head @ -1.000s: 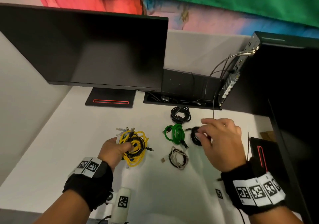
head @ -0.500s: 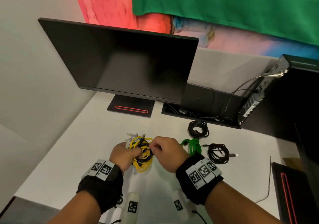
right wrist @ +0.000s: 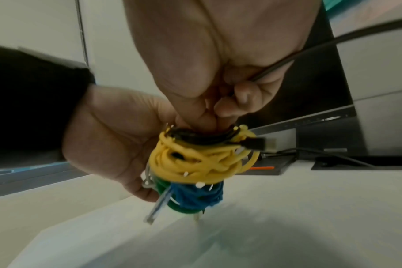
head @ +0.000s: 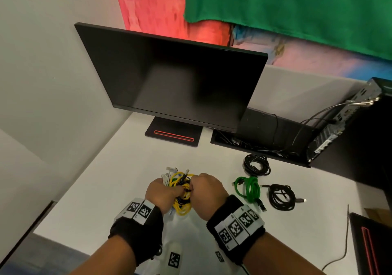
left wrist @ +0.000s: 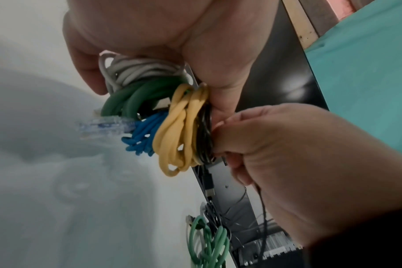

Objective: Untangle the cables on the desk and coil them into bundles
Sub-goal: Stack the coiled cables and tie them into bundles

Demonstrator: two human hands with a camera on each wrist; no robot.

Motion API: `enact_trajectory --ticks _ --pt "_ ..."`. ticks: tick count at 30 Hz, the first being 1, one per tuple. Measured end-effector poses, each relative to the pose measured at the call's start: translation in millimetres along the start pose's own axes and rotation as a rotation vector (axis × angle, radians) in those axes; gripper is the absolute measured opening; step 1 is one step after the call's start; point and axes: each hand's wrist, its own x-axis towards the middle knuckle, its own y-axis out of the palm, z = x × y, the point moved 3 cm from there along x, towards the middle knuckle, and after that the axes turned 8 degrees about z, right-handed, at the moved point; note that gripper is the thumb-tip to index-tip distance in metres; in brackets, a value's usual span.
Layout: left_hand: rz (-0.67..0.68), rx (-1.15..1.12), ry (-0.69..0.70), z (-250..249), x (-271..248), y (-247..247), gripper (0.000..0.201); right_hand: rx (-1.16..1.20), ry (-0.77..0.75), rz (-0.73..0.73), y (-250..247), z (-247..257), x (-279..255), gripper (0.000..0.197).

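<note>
The head view looks steeply down and forward over the table (head: 89,200) toward the monitor (head: 180,84). Both wrist views sit close beneath the hands, each looking up along its palm; all three share the yellow cable tangle (head: 180,198)

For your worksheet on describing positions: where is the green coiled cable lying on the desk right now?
In the head view, the green coiled cable lies on the white desk to the right of the right hand, between two black cable coils.
</note>
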Motion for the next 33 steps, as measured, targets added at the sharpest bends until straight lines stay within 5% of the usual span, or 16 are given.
enact_trajectory --ticks 6,8,10,15,27,33 --pt "0.15 -0.073 0.029 5 -1 7 0.042 -0.019 0.028 -0.022 16 -3 5 0.018" --pt "0.216 -0.142 0.023 9 -1 6 0.029 0.0 0.032 0.007 21 -5 4 0.019" --pt "0.256 -0.338 -0.04 17 -1 3 0.014 0.088 0.045 0.058 24 -12 3 0.018" --pt "0.342 -0.571 -0.239 37 3 -5 0.038 0.413 0.049 0.12 36 -38 3 0.028" --pt "0.533 0.052 -0.157 44 31 -6 0.038 0.455 0.218 0.133 54 -56 17 0.025" --pt "0.51 0.12 -0.109 43 29 -7 0.041 0.294 0.322 0.278 50 -56 20 0.018"
